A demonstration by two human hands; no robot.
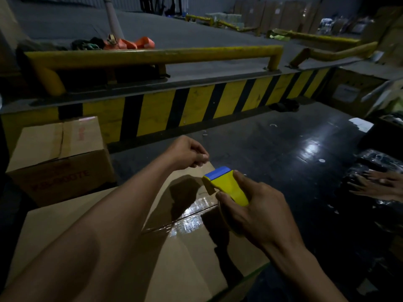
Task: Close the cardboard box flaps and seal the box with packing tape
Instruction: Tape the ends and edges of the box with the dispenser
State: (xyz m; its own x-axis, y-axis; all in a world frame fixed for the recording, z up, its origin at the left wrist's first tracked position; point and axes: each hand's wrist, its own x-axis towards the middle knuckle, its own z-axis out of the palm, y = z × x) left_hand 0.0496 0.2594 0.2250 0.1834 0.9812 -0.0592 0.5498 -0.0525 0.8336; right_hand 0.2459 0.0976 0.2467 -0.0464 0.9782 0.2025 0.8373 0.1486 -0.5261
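Yellow rail (152, 55), striped curb (196, 105) (black-yellow), second carton (58, 158) left

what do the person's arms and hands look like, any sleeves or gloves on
Both forearms are bare as far as the frame shows, with no sleeves in view. The left hand and right hand wear no gloves, and no watch, ring or wristband is visible on either.

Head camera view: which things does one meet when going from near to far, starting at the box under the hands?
Cardboard box with clear tape on its seam → right hand holding the yellow and blue tape dispenser → left hand → yellow and black striped curb → yellow guard rail → orange straps.
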